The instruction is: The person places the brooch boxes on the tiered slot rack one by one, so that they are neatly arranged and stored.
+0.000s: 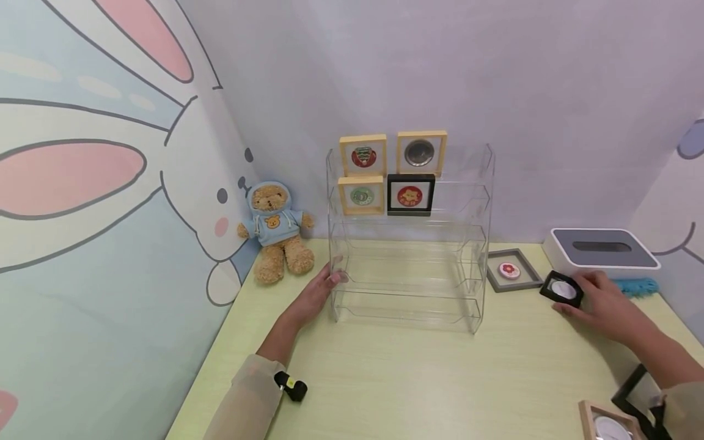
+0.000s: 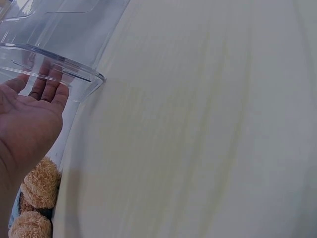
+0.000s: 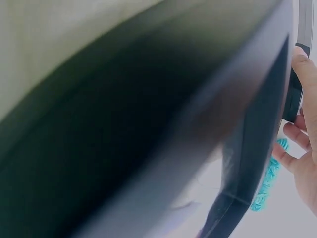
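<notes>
A clear acrylic tiered display rack [image 1: 409, 297] stands mid-table. My left hand [image 1: 317, 293] touches its left side; in the left wrist view its fairly straight fingers [image 2: 49, 89] show through the clear plastic. On the right, my right hand [image 1: 599, 308] pinches a small black frame [image 1: 554, 293] with a pale round disc inside, thumb at the near edge. In the right wrist view only the dark edge of that frame [image 3: 293, 96] shows between thumb and fingers. Upper tiers hold a black frame with a red badge [image 1: 409, 196] and several light-wood frames [image 1: 363, 156].
A grey frame [image 1: 497, 287] with a flower badge lies right of the rack. Behind my right hand are a tissue box [image 1: 561, 250] and a blue fuzzy item [image 1: 638, 287]. Wooden [image 1: 587, 421] and black frames [image 1: 624, 397] lie near my right forearm. A teddy bear [image 1: 275, 229] sits left.
</notes>
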Available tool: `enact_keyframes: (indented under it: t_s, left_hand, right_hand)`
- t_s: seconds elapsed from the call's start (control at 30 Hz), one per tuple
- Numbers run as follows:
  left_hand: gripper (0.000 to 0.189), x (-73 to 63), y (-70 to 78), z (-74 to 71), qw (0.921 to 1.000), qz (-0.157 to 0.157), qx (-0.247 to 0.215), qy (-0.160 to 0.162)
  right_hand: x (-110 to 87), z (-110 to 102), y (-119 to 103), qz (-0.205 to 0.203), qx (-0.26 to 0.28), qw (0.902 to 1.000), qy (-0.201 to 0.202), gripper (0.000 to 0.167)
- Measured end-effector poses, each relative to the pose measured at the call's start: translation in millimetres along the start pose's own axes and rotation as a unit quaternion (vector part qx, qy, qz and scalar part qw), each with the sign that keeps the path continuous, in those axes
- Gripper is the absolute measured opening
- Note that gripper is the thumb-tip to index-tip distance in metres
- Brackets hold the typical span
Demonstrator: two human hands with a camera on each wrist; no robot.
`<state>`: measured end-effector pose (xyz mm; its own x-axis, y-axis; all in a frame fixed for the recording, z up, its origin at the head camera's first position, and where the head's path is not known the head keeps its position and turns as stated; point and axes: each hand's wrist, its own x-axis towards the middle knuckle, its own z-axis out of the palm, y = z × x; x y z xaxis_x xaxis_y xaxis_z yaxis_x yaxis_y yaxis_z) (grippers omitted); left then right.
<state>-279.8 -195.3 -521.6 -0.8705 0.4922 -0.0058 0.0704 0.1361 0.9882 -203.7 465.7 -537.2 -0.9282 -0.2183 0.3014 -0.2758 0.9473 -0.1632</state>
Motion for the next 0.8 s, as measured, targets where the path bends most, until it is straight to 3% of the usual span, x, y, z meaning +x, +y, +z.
enact_keyframes:
  t_s: [0.33, 0.63, 0.8]
  left_hand:
    - [0.073, 0.3, 0.6, 0.4, 1.0000, -0.001, -0.006, -0.002]
    - [0.068, -0.5, -1.6, 0.2, 1.0000, -0.005, 0.003, 0.004]
    - [0.068, -0.2, -1.3, 0.5, 0.9999, 0.000, 0.011, 0.002]
  right_hand:
    - [3.2, 1.7, 1.9, -0.006, 0.004, 0.9999, 0.014, 0.076]
    - [3.0, -9.1, -1.0, -0.005, -0.007, 0.9996, 0.029, 0.084]
    - [4.0, -18.9, -4.8, -0.046, -0.013, 0.9963, 0.072, 0.084]
